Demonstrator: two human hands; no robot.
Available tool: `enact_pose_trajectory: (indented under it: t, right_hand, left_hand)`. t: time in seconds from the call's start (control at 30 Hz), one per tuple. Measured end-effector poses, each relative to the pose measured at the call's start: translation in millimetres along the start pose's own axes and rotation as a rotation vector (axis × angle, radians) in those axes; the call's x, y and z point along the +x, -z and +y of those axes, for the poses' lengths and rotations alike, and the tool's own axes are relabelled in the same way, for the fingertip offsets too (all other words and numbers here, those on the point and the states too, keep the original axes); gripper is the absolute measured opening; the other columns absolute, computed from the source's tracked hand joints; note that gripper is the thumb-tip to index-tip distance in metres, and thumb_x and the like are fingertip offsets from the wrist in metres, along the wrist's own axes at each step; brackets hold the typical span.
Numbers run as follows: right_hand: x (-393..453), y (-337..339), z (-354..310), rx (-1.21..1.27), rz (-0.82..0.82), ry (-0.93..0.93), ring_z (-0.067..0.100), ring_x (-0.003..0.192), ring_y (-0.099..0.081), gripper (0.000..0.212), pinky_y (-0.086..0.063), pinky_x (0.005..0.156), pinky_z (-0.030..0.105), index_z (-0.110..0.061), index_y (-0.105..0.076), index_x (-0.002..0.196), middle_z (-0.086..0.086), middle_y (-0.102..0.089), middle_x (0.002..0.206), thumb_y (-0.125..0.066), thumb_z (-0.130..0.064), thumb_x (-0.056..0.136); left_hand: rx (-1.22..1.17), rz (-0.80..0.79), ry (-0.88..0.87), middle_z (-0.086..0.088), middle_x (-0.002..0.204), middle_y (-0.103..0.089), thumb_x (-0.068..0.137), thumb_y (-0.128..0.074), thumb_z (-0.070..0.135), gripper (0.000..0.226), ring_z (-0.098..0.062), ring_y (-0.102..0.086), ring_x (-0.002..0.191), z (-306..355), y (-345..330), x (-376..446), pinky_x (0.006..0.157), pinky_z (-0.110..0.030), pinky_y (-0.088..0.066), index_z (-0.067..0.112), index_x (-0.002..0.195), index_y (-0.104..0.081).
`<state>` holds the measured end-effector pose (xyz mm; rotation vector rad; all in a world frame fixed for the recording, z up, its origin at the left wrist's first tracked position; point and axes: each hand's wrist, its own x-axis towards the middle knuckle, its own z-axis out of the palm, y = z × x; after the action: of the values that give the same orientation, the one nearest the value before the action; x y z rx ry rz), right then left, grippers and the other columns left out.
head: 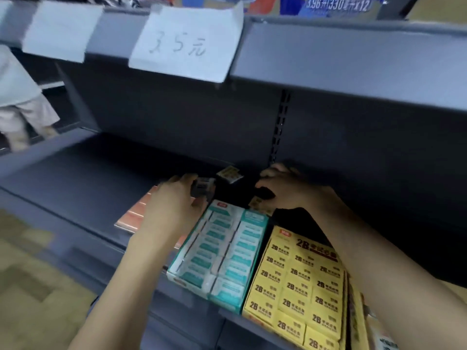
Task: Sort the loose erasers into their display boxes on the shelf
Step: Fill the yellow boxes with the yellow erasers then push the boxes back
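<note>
Three display boxes stand on the dark shelf (75, 178): a pink-orange box (134, 215) at the left, a teal-and-white box (222, 251) in the middle, a yellow 2B box (300, 281) at the right. My left hand (171, 208) reaches over the pink-orange box and grips a small dark loose eraser (203, 186) behind the teal box. My right hand (288, 190) lies further back with curled fingers around a dark eraser (264, 192); a yellow eraser (255, 203) sits under it. Another yellow loose eraser (229, 174) lies between the hands.
The upper shelf edge (353, 56) overhangs the work area and carries a white paper price tag (184, 44) and a second white tag (60, 31). A slotted upright (279, 127) runs down the back panel. A person (17, 102) stands at far left. Tiled floor (30, 274) lies below.
</note>
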<state>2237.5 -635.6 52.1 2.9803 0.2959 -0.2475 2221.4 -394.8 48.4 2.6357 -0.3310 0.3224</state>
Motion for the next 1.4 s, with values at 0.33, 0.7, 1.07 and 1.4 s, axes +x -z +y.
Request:
enact_pose_trajectory:
  t: [0.33,0.7,1.07,1.4]
  right_hand:
    - [8.5,-0.4,-15.6,-0.056,-0.161,-0.090,0.027,0.143,0.013,0.060,0.001,0.115,0.048,-0.014,-0.055,0.130,0.007,0.004,0.159,-0.046,-0.058,0.089]
    - [0.1,-4.7,-22.3,0.183,-0.020,-0.194,0.028,0.122,-0.043,0.056,-0.035,0.087,0.032,-0.015,-0.049,0.126,0.009,-0.048,0.133,-0.059,-0.051,0.085]
    - [1.6,-8.4,-26.4,0.084,-0.041,-0.234,0.033,0.136,-0.021,0.068,-0.022,0.109,0.046,-0.013,-0.037,0.141,0.013,-0.028,0.148,-0.055,-0.050,0.088]
    - [-5.1,-0.9,-38.7,0.397,-0.019,-0.232,0.017,0.092,-0.049,0.045,-0.037,0.063,0.027,-0.012,-0.042,0.123,0.004,-0.055,0.115,-0.064,-0.025,0.086]
  left_hand:
    - [-0.028,-0.023,-0.038,-0.007,0.125,-0.057,0.087,-0.057,0.033,0.051,-0.029,-0.053,0.114,-11.6,-2.1,12.8,0.091,-0.041,-0.046,0.021,0.135,-0.045]
    - [-0.059,-0.222,-0.149,-0.011,0.114,-0.065,0.088,-0.057,0.026,0.028,-0.028,-0.060,0.105,7.7,-38.4,103.0,0.085,-0.032,-0.046,0.015,0.113,-0.061]
    - [0.153,-0.413,-0.162,-0.014,0.127,-0.055,0.078,-0.069,0.040,0.054,-0.031,-0.053,0.113,20.5,-73.6,151.0,0.095,-0.042,-0.044,0.011,0.121,-0.054]
    - [-0.085,-0.434,-0.108,-0.014,0.118,-0.058,0.077,-0.073,0.034,0.053,-0.028,-0.055,0.108,27.7,-79.3,146.4,0.084,-0.032,-0.043,0.004,0.115,-0.054]
